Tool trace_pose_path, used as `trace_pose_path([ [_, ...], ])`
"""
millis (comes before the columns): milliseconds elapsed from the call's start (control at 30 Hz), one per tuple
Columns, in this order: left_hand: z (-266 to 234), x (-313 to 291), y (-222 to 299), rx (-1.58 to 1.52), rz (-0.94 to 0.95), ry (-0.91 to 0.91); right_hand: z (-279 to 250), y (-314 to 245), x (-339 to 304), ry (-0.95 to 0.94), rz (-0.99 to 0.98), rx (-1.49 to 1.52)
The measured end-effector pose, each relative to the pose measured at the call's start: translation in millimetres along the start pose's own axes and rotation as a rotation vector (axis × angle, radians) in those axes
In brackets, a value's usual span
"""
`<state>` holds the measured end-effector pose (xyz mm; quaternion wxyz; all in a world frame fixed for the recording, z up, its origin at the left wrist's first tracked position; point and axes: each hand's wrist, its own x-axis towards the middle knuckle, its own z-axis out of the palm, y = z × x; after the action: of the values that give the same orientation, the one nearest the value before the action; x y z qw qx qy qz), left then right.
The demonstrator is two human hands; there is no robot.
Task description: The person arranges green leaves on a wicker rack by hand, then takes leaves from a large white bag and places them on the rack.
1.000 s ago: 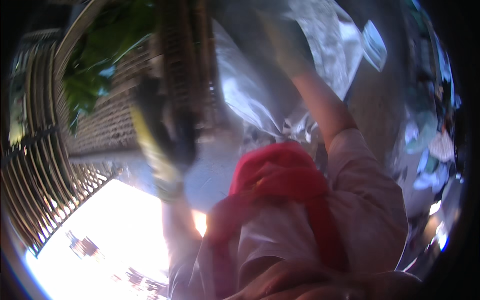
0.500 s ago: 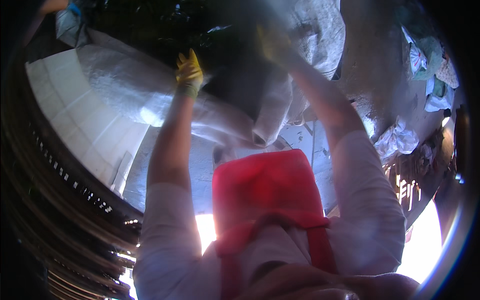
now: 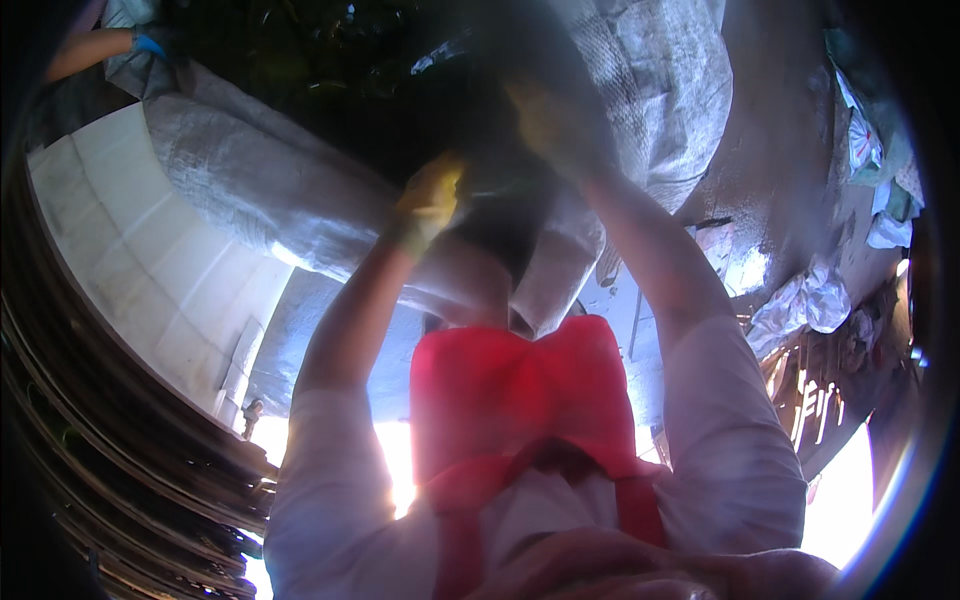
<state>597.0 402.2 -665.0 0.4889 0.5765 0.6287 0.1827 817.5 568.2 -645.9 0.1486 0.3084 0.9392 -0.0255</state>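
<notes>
My left hand [image 3: 432, 195], in a yellow glove, is over the near edge of a dark, shiny heap [image 3: 335, 85] whose kind I cannot make out. Its fingers are smeared, so any grip is unclear. Farther right, my right hand [image 3: 548, 120], also in a yellow glove, reaches into the dark area and is blurred by motion and haze. Around the heap lies a pale woven sheet like sacking [image 3: 655, 95], its near edge rolled [image 3: 270, 185] and close to my left wrist. I wear a red apron [image 3: 520, 400].
At the upper left another person's forearm [image 3: 95, 52] ends in a blue glove [image 3: 150, 45] by the sheet. A white tiled surface [image 3: 165, 225] curves along the left. Crumpled plastic bags [image 3: 805, 305] and further packages [image 3: 870, 145] lie on the right.
My left hand has moved right and nearer to me, and its spread fingers now look drawn together. My right hand has shifted slightly nearer. The other person's forearm shows more.
</notes>
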Motion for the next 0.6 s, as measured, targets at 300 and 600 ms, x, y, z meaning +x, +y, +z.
trace_pose_path([
  [300, -107, 112, -43, -1.611, -0.237, -0.027, -65, 38, 19, 0.182, 0.918, 2.176],
  [600, 23, 107, -46, -1.611, -0.539, -0.048, -17, 10, 22, 0.234, 0.769, 2.214],
])
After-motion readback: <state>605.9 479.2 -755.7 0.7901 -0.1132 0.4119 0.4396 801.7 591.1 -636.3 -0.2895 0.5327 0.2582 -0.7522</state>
